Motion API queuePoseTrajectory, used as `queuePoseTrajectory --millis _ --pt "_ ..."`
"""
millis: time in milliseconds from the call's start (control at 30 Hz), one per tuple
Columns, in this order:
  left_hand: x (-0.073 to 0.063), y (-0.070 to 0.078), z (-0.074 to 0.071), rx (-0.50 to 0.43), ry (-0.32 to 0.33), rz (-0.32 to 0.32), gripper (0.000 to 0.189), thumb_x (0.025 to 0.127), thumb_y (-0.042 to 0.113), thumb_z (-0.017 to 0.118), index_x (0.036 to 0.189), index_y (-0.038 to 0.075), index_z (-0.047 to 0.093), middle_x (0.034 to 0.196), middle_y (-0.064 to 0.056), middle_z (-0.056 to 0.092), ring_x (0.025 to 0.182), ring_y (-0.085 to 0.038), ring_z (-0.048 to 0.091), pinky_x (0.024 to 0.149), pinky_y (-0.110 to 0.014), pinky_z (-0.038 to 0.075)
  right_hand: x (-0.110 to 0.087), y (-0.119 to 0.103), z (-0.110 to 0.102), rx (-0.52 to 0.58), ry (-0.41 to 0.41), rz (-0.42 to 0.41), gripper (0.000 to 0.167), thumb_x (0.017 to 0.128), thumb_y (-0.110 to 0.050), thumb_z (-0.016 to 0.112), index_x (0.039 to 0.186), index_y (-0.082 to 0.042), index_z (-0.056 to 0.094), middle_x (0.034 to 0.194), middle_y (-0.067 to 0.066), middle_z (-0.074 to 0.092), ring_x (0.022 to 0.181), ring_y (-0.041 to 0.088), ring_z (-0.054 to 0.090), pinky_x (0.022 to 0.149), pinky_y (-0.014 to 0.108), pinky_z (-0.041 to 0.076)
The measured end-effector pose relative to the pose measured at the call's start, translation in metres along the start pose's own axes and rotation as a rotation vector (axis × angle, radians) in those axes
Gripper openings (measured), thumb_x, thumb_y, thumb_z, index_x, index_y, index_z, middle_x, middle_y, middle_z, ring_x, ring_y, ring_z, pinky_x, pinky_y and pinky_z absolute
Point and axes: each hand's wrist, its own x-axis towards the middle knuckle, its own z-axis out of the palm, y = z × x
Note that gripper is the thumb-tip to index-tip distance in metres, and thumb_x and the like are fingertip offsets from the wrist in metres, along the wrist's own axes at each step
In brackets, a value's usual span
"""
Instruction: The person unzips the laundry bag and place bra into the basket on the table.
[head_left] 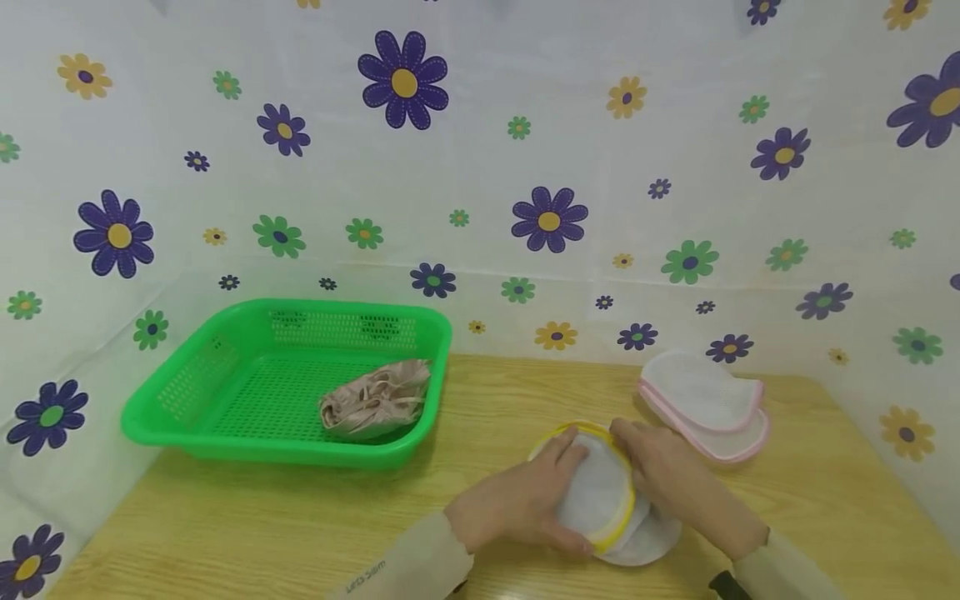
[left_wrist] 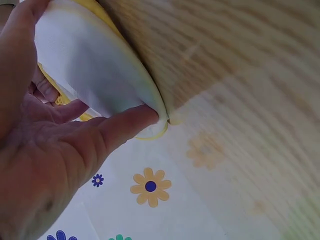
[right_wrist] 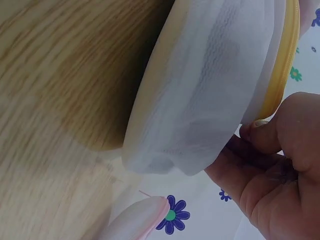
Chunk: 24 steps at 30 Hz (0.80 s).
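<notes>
A round white mesh laundry bag (head_left: 600, 487) with a yellow zippered rim (right_wrist: 284, 60) stands tilted on the wooden table, between the two hands. From the near left side, my left hand (head_left: 521, 504) grips it, the thumb low on its edge in the left wrist view and the fingers over the upper face. My right hand (head_left: 675, 475) pinches the yellow rim at the far right between thumb and fingers. The bag's white mesh side (right_wrist: 200, 95) bulges out below the rim in the right wrist view. Parts of the rim are hidden behind the fingers.
At the left stands a green plastic basket (head_left: 285, 454) with a rolled beige-pink satiny cloth (head_left: 375, 402) in it. Two white mesh pieces with pink edging (head_left: 701, 396) lie overlapped at the back right. A flowered white sheet (head_left: 480, 167) hangs behind the table.
</notes>
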Motion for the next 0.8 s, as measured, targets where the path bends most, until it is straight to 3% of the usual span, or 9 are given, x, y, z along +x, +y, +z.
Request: queuePoseTrajectory --millis 233,500,667,800 --pt "-0.001 -0.003 0.002 -0.023 -0.012 -0.01 0.104 0.081 0.055 0.081 0.157 0.009 0.025 0.168 -0.02 0.021 0.15 -0.031 0.038 0.114 -0.035 0.046 0.0 0.008 0.003 0.088 0.002 -0.01 0.025 0.093 0.003 0.061 0.081 -0.019 0.055 0.067 -0.012 0.048 0.062 0.0 0.042 0.056 0.018 0.043" --pt "-0.002 -0.005 0.003 -0.029 -0.015 0.003 0.104 0.082 0.054 0.08 0.158 0.011 0.024 0.169 -0.018 0.018 0.151 -0.028 0.037 0.115 -0.035 0.045 -0.003 0.016 -0.001 0.155 0.001 -0.039 0.024 0.089 0.006 0.064 0.089 -0.018 0.063 0.076 -0.013 0.062 0.067 -0.003 0.049 0.063 0.02 0.052" --pt "-0.003 -0.005 0.003 -0.049 -0.025 0.003 0.105 0.082 0.053 0.081 0.159 0.011 0.022 0.171 -0.017 0.015 0.152 -0.027 0.035 0.116 -0.033 0.044 -0.005 0.024 -0.002 0.151 0.029 -0.094 0.031 0.081 0.011 0.068 0.093 -0.018 0.067 0.081 -0.011 0.069 0.072 -0.001 0.059 0.068 0.023 0.057" --pt "-0.005 -0.004 0.003 -0.062 -0.027 -0.004 0.106 0.082 0.052 0.082 0.161 0.016 0.021 0.172 -0.015 0.014 0.152 -0.028 0.035 0.115 -0.034 0.044 -0.006 0.027 -0.003 0.087 0.078 -0.144 0.032 0.078 0.011 0.072 0.095 -0.015 0.069 0.086 -0.003 0.074 0.076 0.01 0.069 0.07 0.027 0.06"
